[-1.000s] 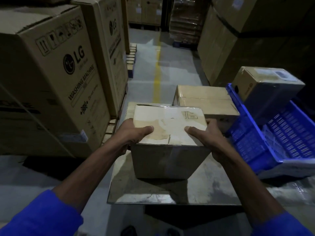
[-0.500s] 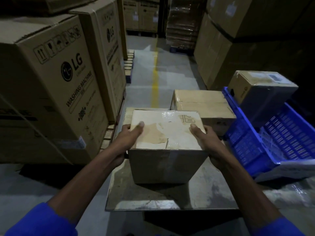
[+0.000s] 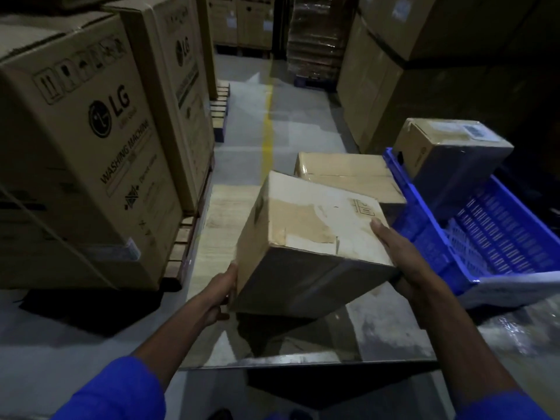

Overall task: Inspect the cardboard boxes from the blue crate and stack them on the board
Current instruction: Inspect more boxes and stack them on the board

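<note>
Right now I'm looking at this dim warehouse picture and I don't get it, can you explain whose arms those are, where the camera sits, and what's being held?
There is no machine here. The camera is worn on a person's head and looks down at their own arms in blue sleeves. The left hand and the right hand hold a cardboard box by its sides, tilted and lifted above a flat board on the floor. A second box already lies further back on that board. To the right a blue crate holds one more box. Big washing machine cartons stand on the left.
</note>
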`<control>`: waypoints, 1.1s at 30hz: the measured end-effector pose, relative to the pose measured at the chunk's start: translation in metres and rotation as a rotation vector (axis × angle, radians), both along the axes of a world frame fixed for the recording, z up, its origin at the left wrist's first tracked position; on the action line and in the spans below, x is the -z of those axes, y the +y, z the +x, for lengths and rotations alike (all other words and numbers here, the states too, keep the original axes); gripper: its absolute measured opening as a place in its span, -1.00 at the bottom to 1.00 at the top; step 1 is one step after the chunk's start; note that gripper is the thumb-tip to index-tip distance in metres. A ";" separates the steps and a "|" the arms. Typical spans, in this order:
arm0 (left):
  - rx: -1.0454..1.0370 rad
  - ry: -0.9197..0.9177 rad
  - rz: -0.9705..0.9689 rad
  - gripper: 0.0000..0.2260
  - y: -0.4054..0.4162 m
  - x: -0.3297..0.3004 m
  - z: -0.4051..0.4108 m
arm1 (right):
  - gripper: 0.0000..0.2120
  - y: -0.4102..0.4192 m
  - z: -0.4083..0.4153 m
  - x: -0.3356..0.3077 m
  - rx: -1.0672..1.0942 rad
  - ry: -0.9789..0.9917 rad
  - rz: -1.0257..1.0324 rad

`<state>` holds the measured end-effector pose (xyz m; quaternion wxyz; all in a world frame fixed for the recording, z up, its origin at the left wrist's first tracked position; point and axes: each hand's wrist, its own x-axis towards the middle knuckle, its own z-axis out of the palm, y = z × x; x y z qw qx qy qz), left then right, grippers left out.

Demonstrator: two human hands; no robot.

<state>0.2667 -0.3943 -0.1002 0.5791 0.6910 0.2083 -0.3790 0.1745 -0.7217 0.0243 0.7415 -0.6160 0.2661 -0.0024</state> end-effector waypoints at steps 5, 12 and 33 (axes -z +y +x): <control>-0.109 -0.026 -0.071 -0.33 -0.003 0.009 -0.001 | -0.62 -0.026 -0.023 0.010 0.026 -0.042 0.170; -0.331 -0.226 -0.309 -0.46 -0.016 -0.035 0.016 | -0.55 -0.050 -0.031 0.032 0.110 -0.095 0.476; -0.043 -0.921 -0.100 -0.23 -0.150 -0.098 0.100 | -0.36 -0.119 0.059 0.003 0.167 -0.126 0.670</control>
